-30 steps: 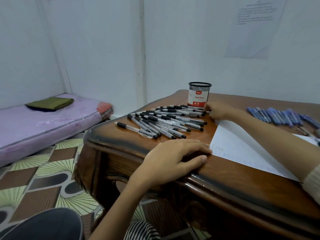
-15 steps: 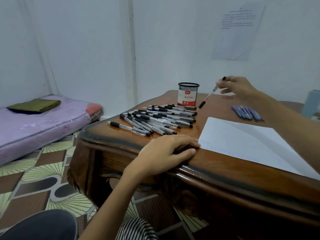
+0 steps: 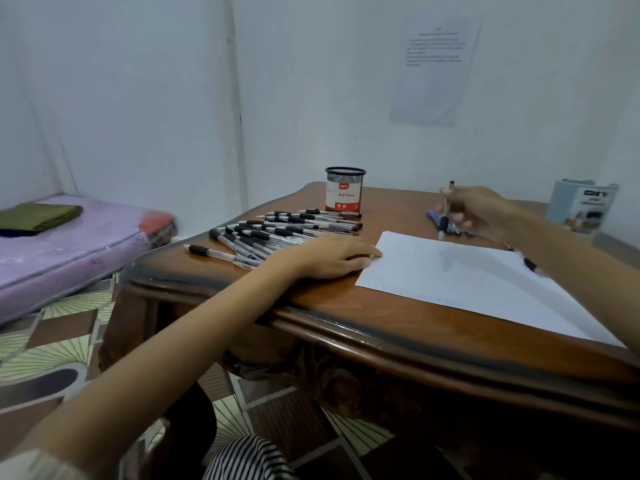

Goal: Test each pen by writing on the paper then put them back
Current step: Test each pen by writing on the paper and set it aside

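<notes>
I hold one thin clear pen with a black grip in my right hand. The fingers are curled round it and it stands almost straight up, tip down, just over the far edge of the white sheet of paper. I think it is held that way so I can bring it down and write a test line. I cannot tell if the tip touches the paper yet. My left hand lies flat and holds nothing. Its straight fingertips rest at the left corner of the paper, most likely to keep the sheet from sliding. The paper lies on the brown wooden worktop. Left of the paper, a row of clear pens with black grips lies side by side, which makes each one easy to pick. Past that row, away from the paper, stands a black mesh pen cup with a red and white label. A small bunch of blue pens lies just past the paper's far edge, partly behind my right hand. One more dark pen lies at the paper's right side.
</notes>
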{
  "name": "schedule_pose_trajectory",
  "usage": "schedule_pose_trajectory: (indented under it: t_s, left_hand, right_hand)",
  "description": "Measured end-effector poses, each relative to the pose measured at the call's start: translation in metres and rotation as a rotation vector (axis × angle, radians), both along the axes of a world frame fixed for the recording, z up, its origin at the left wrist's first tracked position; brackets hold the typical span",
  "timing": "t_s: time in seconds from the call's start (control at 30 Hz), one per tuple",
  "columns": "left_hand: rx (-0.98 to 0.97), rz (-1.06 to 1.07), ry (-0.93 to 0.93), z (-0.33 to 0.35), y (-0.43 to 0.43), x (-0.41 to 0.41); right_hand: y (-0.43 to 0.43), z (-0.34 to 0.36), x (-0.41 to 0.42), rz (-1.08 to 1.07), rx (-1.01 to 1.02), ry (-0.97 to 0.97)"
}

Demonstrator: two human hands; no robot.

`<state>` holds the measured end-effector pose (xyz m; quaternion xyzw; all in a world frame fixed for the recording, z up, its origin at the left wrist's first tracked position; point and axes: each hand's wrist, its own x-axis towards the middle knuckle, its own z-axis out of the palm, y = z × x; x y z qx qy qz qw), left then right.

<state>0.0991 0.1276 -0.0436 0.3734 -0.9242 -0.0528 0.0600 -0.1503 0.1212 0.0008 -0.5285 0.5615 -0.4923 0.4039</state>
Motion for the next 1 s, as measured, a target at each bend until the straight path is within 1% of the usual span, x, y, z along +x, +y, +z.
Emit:
schedule_pose_trajectory:
  t_s: [0.07,0.17,0.3,0.43,0.57,0.67,0.7,0.9,0.97,1.0]
  left_hand:
    - [0.055,-0.016,0.003,-0.002,-0.005,0.003]
    - [0.052,-0.054,0.022,-0.001,-0.009,0.006]
    - [0.015,-0.101,0.034,-0.001,-0.014,0.009]
    - [-0.028,-0.084,0.039,-0.004,-0.014,0.009]
    - [-0.045,-0.081,0.046,-0.006,-0.015,0.009]
    - [-0.048,-0.085,0.050,-0.007,-0.016,0.009]
    - [-0.047,-0.087,0.054,-0.007,-0.017,0.009]
    - [-0.043,-0.090,0.065,-0.007,-0.018,0.010]
    - [-0.040,-0.089,0.067,-0.007,-0.019,0.010]
    - [-0.039,-0.090,0.073,-0.008,-0.019,0.010]
  right_hand:
    - [0.004,-0.004,0.002,0.025,-0.034,0.043]
    - [0.000,-0.012,0.006,-0.032,-0.055,0.062]
    - [0.000,-0.020,0.014,-0.011,-0.081,0.002]
    - [0.002,-0.022,0.023,-0.056,-0.117,-0.054]
    - [0.003,-0.024,0.026,-0.066,-0.100,-0.112]
    - [0.006,-0.019,0.023,-0.030,-0.028,-0.034]
    - [0.007,-0.017,0.022,-0.033,0.004,-0.039]
    - [0.008,-0.028,0.037,-0.120,0.071,-0.350]
    - [0.012,-0.031,0.045,-0.067,0.071,-0.437]
    - [0.016,-0.031,0.049,-0.020,0.072,-0.448]
